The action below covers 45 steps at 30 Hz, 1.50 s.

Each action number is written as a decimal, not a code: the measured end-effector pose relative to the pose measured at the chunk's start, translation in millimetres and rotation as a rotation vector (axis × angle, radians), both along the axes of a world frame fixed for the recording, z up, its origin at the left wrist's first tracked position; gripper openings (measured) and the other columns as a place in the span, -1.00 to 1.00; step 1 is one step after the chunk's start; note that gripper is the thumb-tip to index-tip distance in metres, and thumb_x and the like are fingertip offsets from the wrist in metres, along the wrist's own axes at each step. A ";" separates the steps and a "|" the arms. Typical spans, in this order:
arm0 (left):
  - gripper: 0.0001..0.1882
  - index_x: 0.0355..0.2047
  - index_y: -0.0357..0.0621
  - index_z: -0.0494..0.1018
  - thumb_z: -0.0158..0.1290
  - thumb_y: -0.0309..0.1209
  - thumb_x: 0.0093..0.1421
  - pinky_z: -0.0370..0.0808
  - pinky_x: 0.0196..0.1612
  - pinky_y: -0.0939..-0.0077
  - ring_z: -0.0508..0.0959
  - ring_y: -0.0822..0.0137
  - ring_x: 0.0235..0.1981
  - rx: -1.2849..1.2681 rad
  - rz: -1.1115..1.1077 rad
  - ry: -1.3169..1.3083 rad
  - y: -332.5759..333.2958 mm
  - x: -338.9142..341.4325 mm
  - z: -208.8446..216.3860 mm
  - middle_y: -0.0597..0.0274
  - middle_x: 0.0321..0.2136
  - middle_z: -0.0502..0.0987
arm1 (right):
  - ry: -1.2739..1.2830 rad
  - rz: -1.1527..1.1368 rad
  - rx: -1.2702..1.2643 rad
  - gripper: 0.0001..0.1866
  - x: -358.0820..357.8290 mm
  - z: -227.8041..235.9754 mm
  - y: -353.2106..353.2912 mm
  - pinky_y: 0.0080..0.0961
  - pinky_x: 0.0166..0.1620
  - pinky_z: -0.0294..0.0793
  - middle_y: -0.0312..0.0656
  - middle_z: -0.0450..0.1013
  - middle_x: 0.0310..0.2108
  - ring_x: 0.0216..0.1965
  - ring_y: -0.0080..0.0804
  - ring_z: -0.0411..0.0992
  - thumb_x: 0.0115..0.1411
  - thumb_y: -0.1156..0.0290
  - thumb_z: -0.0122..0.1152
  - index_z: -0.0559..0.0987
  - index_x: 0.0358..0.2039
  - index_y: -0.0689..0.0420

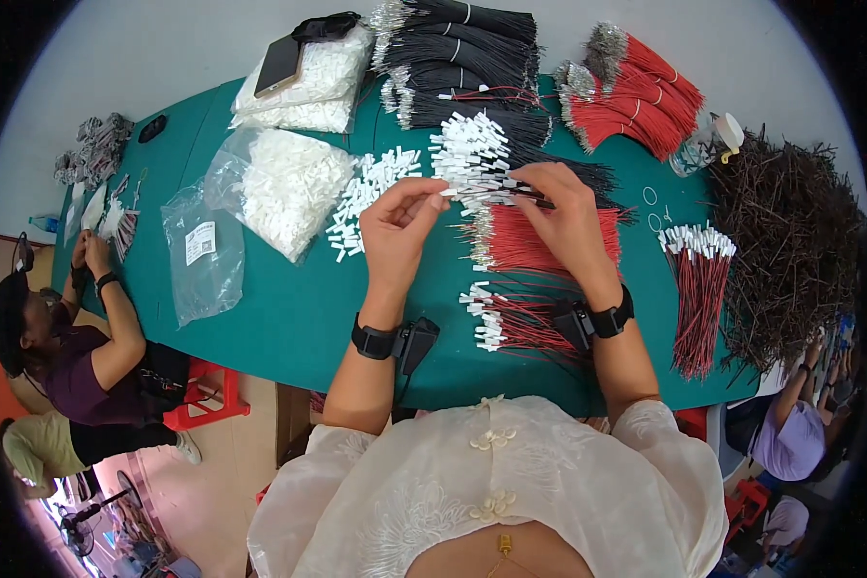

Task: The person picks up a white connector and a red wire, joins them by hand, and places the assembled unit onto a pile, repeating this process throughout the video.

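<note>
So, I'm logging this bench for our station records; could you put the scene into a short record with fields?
Surface: green table
Left hand: fingers closed on a small white connector
Right hand: fingers bent over the wires; exact grip unclear
Left of hands: loose white connectors, clear bag of white pieces
Far side: black wire bundles, red wire bundles
Right side: white-tipped red wires, dark tangled pile
Others: co-worker at left

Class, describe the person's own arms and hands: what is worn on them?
The left hand and right hand are ungloved. Each has a black wrist strap carrying a boxy black device. Loose, sheer whitish sleeves leave the forearms bare.
</note>
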<state>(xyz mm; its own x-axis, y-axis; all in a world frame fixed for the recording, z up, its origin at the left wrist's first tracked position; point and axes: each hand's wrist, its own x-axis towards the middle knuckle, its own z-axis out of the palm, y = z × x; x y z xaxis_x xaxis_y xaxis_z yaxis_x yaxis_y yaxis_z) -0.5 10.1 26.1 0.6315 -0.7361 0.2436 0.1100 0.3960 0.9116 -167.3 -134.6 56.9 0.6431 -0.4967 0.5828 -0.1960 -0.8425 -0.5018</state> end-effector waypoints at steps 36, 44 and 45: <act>-0.91 -0.26 -0.28 0.57 0.15 -0.51 0.27 0.48 -0.30 0.66 0.56 0.51 -0.43 0.268 -0.216 0.143 -3.4 -2.1 -9.1 0.24 -0.43 0.63 | 0.320 0.013 0.011 -0.92 29.4 -43.4 -24.3 -0.17 -0.17 0.49 -0.11 0.52 -0.36 -0.21 -0.08 0.49 0.10 0.45 0.28 0.62 -0.42 0.19; -0.93 -0.27 -0.27 0.56 0.13 -0.51 0.29 0.49 -0.32 0.68 0.54 0.51 -0.44 0.226 -0.193 0.276 -2.0 0.6 -2.4 0.21 -0.42 0.62 | 0.197 0.108 -0.002 -0.88 28.9 -47.1 -28.7 -0.25 -0.17 0.50 -0.13 0.53 -0.36 -0.25 -0.12 0.50 0.04 0.51 0.35 0.64 -0.36 0.19; -0.93 -0.27 -0.27 0.56 0.13 -0.51 0.29 0.49 -0.32 0.68 0.54 0.50 -0.44 0.223 -0.193 0.283 -2.1 0.6 -2.5 0.21 -0.42 0.62 | 0.213 0.111 -0.013 -0.87 30.1 -47.7 -28.2 -0.27 -0.17 0.50 -0.13 0.54 -0.36 -0.25 -0.12 0.50 0.04 0.51 0.36 0.64 -0.35 0.20</act>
